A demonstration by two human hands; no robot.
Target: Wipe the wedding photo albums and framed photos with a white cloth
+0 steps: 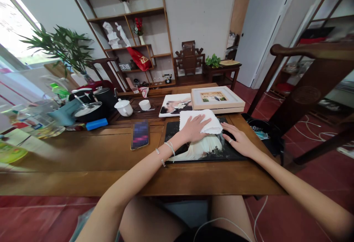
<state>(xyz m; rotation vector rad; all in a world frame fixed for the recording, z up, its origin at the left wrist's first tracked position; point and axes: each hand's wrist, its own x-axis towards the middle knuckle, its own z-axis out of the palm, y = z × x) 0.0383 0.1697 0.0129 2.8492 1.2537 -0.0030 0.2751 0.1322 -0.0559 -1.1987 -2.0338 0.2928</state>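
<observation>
A large dark photo print (pixel 193 153) lies flat on the wooden table (pixel 83 161) in front of me. A folded white cloth (pixel 203 118) rests on its far half. My left hand (pixel 193 128) lies flat on the cloth, fingers spread and pressing down. My right hand (pixel 240 140) rests open on the print's right edge, fingers stretched out, with a ring on one finger. Bracelets circle my left wrist.
A framed photo (pixel 217 99) on another frame and a second print (pixel 175 105) lie behind the cloth. A phone (pixel 140 134) lies to the left. Cups, pots (pixel 88 111), a blue block and jars crowd the left side. A wooden chair (pixel 309 87) stands at right.
</observation>
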